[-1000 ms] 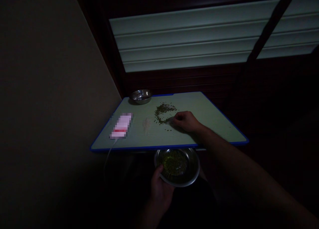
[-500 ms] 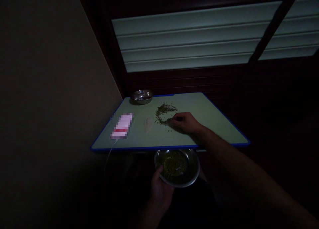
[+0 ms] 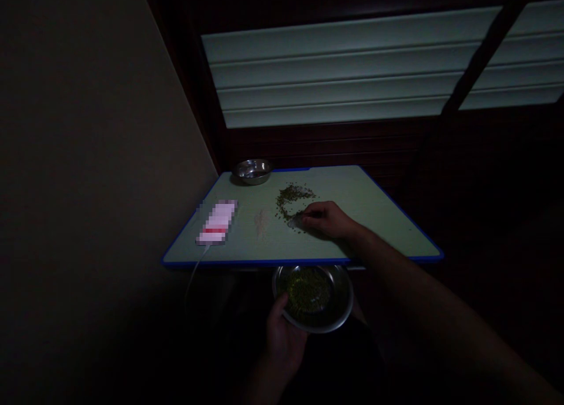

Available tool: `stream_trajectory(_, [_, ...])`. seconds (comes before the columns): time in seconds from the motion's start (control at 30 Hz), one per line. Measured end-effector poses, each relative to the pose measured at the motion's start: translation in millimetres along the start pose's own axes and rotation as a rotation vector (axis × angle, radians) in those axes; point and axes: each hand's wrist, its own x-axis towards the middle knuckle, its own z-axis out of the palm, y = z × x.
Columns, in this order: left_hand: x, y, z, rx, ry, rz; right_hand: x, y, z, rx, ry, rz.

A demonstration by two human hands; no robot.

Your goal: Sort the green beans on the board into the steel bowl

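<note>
My left hand [image 3: 286,337] grips the near-left rim of a metal bowl [image 3: 342,314], thumb over the edge. Small green beans [image 3: 308,290], like mung beans, lie in this bowl, which sits below the front edge of the table [image 3: 374,187]. Over the tabletop, my right hand [image 3: 324,218] is closed on what looks like a small spoon [image 3: 295,221], its pale rounded end pointing left; the handle is hidden by the fingers. Scattered beans [image 3: 288,194] form a curved patch just beyond it, with something pale among them at the far right.
A second metal bowl [image 3: 252,172] stands at the table's back left corner. A lit phone [image 3: 217,221] with a white cable [image 3: 194,273] lies at the left. A thin pale reddish patch [image 3: 261,221] marks the middle. Wall on the left, slatted panel behind.
The spoon's pale end has shifted slightly left and nearer to me, and shows more clearly at the near end of the beans. My left hand and its bowl stay in place.
</note>
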Motion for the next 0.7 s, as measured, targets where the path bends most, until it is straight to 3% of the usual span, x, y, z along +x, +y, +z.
stream_trajectory(0.53, [1, 0, -0.2, 0.016, 0.009, 0.003, -11, -17, -5, 0.208, -0.190, 0.167])
stream_trajectory(0.6, [0, 0, 0.6, 0.018, 0.010, -0.005, -10, -16, -8, 0.188, -0.133, 0.162])
stream_trajectory(0.7, [-1, 1, 1.4, 0.021, 0.016, 0.007, -7, -9, -17, 0.108, 0.122, 0.154])
